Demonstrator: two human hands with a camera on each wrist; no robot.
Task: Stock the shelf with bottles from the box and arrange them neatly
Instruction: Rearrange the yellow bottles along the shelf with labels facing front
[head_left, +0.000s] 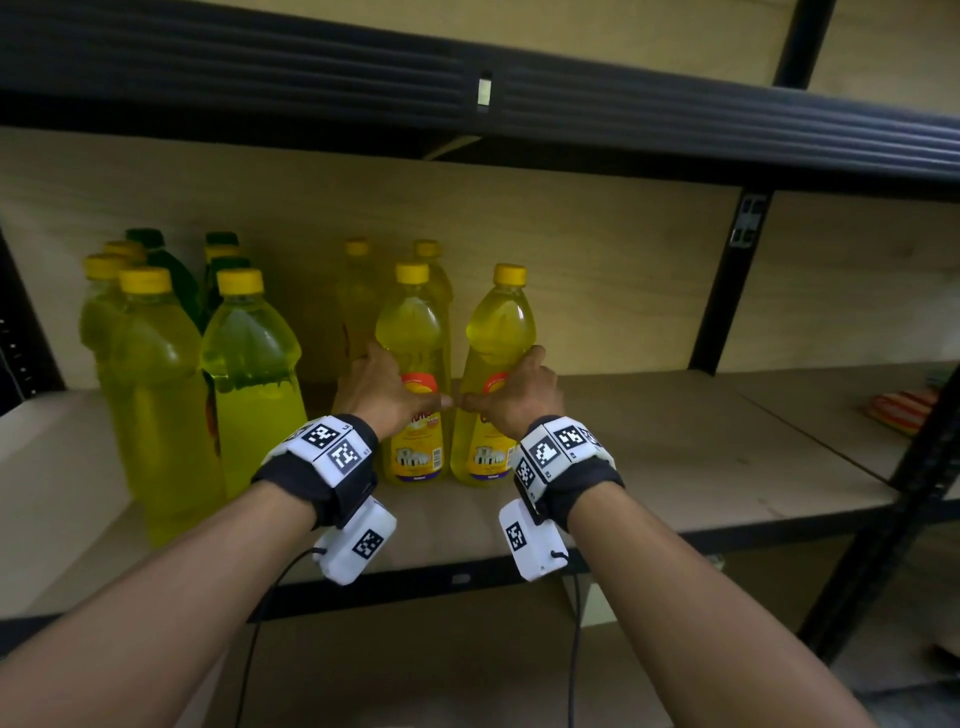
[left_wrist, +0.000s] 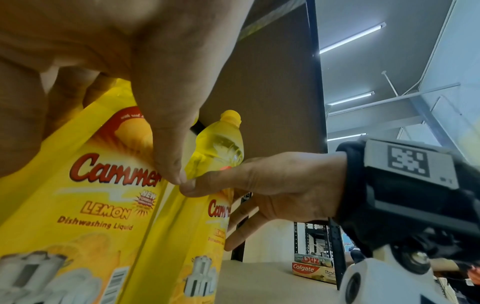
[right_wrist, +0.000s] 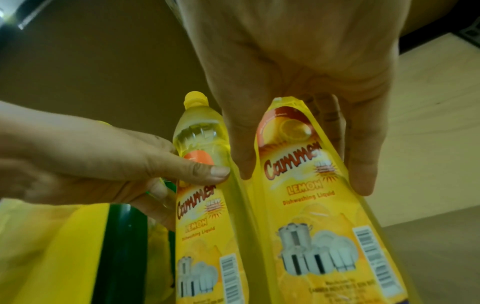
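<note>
Gripping one lemon dishwashing bottle apiece, the two hands meet at the centre of the head view. The left hand (head_left: 387, 392) curls round the waist of the left bottle (head_left: 413, 364); the right hand (head_left: 511, 395) wraps the right bottle (head_left: 498, 358) at the same height, and the thumb tips nearly touch between them. Both bottles stand upright on the shelf (head_left: 675, 457), just beside each other, labels facing outward. Holding at mid-body rather than at the cap probably gives control for sliding and squaring them without tipping. They form a front pair ahead of two more yellow bottles (head_left: 358, 291) toward the back wall, so a tidy block seems intended. At the left of the frame stands an older cluster of larger yellow bottles (head_left: 249, 374) with green ones (head_left: 156, 254) behind. The box is not in view.
</note>
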